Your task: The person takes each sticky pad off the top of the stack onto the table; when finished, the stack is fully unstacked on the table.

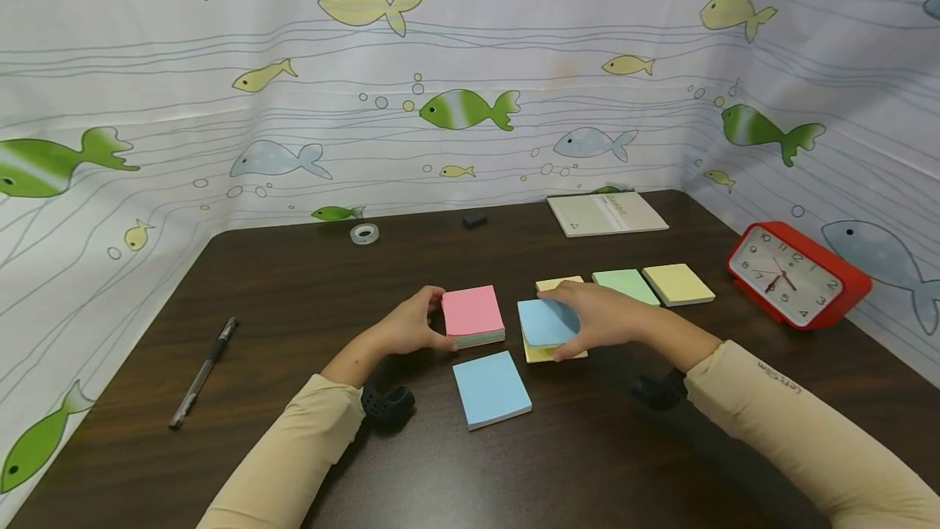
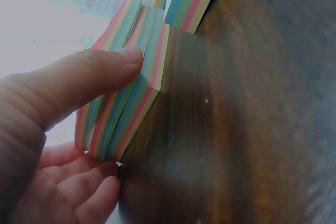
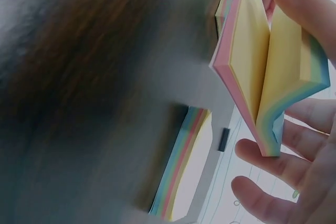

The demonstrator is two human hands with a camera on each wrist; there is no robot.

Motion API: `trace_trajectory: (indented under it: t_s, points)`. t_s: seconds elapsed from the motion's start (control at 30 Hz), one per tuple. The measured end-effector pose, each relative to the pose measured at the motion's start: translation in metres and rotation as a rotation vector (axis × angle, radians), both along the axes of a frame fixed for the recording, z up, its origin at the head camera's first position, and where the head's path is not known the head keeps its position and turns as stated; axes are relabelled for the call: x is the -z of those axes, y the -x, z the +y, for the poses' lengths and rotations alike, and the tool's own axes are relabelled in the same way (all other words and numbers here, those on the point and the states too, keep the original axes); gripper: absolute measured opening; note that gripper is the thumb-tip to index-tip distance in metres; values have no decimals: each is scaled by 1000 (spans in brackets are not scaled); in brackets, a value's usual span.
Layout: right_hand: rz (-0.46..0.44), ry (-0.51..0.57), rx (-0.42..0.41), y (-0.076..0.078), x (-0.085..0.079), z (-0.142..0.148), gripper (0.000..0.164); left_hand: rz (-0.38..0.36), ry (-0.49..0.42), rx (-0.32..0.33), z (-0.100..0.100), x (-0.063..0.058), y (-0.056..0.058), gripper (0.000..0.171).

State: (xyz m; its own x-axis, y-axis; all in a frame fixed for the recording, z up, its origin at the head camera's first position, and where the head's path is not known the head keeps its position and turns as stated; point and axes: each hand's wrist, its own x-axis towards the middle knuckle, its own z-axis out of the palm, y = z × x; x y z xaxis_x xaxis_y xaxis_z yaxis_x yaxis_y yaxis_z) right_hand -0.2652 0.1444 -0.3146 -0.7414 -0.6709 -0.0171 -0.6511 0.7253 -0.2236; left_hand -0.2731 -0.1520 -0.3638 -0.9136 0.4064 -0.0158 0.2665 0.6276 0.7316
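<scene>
My left hand [image 1: 411,325] grips a stack of sticky note pads with a pink top [image 1: 472,313]. In the left wrist view the thumb presses the layered, striped edges of the stack [image 2: 126,100], fingers at its far side. A sticky note pad with a blue top [image 1: 543,322] is pinched in my right hand [image 1: 613,317]. This pad [image 3: 249,51] is splayed in the right wrist view, its blue part bent away from a yellow sheet over pink layers. Between the hands, nearer the front, lies another blue-topped pad [image 1: 492,390].
Just beyond my right hand are a yellow pad [image 1: 558,282], a green pad [image 1: 627,286] and another yellow pad [image 1: 678,284]. A red clock [image 1: 796,274] stands at right. Farther back are a notebook [image 1: 608,213], tape roll [image 1: 364,233] and dark eraser-like block [image 1: 474,220]; a pen [image 1: 204,372] lies left.
</scene>
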Motion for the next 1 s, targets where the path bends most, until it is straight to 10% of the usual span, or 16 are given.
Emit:
trace_trajectory:
  t_s: [0.5,1.0]
  points:
    - [-192,-32,-13,-14,1,27,80,-25,-5,-5,-1,-1,0,83]
    - [-164,-102,-13,-11,6,31,93,-6,-1,-1,-1,0,0,83]
